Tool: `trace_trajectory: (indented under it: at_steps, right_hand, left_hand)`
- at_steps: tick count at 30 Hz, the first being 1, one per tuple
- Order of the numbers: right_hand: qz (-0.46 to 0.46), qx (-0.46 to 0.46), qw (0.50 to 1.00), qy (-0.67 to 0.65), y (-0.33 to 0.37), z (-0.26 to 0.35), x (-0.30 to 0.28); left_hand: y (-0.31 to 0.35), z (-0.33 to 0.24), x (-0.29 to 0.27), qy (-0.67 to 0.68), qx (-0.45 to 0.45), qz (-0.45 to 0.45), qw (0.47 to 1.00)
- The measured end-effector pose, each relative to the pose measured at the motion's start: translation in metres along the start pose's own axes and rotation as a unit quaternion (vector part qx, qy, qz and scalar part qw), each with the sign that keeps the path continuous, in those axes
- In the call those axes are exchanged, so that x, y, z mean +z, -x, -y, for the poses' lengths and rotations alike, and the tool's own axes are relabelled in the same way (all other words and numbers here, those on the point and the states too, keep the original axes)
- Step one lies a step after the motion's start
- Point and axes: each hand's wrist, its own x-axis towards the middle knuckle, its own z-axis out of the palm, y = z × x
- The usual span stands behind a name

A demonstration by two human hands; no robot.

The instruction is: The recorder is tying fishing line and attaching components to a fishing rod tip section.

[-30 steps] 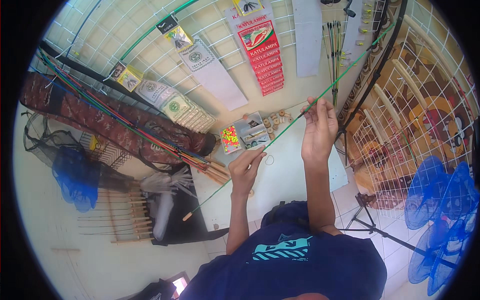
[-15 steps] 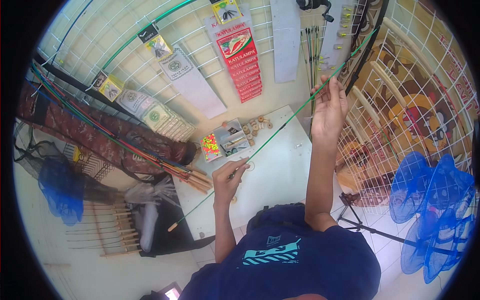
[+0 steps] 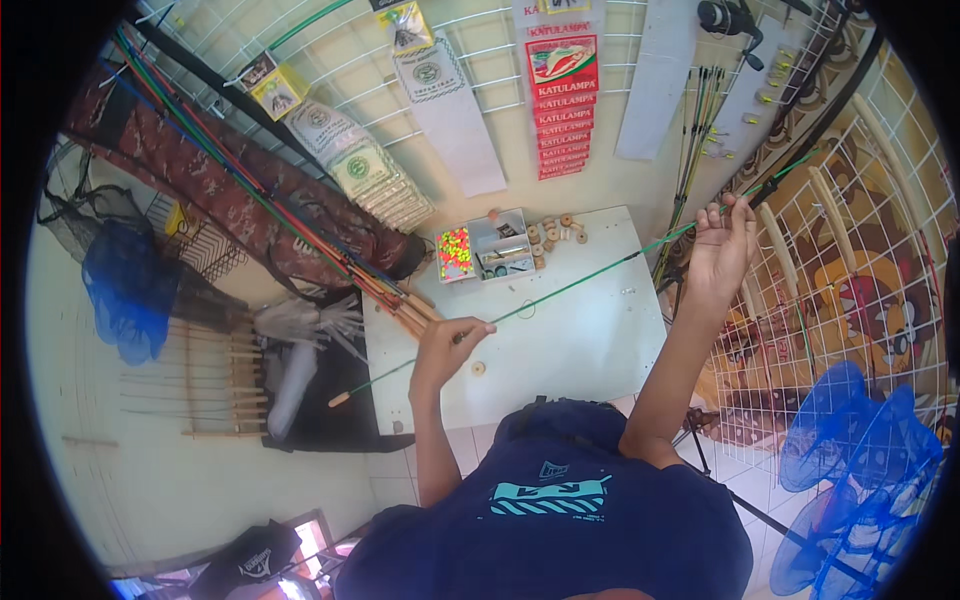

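A long thin green fishing rod (image 3: 580, 282) stretches slantwise across my front, its lower left end capped by a short pale tip (image 3: 339, 399). My left hand (image 3: 444, 352) pinches the rod over the table's left part, near a small dark fitting. Farther right and higher, my right hand (image 3: 722, 255) has its fingers closed on the rod's upper stretch, palm toward me. A dark joint shows on the rod between the two hands. Beneath it lie a white table (image 3: 590, 350) and a thin ring (image 3: 526, 310).
On the table are a compartment box (image 3: 512, 228) with bright beads (image 3: 455, 255), several small wooden spools (image 3: 551, 238) and a pale disc (image 3: 479, 368). Rods with wooden handles (image 3: 405, 308) lean at the left. Blue nets (image 3: 850, 450) hang right, beside a wire grid (image 3: 800, 300).
The rod has turned to a flatter slant. My right hand has moved rightward and slightly lower in view, still holding it. The whole view has shifted as well.
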Motion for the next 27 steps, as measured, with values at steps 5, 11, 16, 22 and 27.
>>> trace_trajectory:
  at_steps: [5, 11, 16, 22, 27]
  right_hand:
    - [-0.006, 0.025, 0.999, -0.029, 0.002, -0.018, -0.023]
    - [-0.02, 0.056, 0.998, -0.02, 0.013, -0.038, -0.037]
    - [-0.036, 0.083, 0.996, -0.012, 0.025, -0.055, -0.041]
    - [-0.016, 0.103, 0.995, -0.003, 0.041, -0.066, -0.03]
    - [-0.007, 0.104, 0.995, 0.008, 0.05, -0.063, -0.023]
  left_hand:
    - [0.004, -0.015, -0.021, -0.049, -0.015, -0.019, 0.999]
    - [0.01, -0.011, -0.03, -0.103, -0.073, -0.023, 0.992]
    - [0.012, 0.012, -0.037, -0.136, -0.047, -0.047, 0.988]
    - [0.013, 0.048, -0.041, -0.076, -0.094, -0.046, 0.992]
    - [0.014, 0.055, -0.036, -0.025, -0.087, -0.046, 0.995]
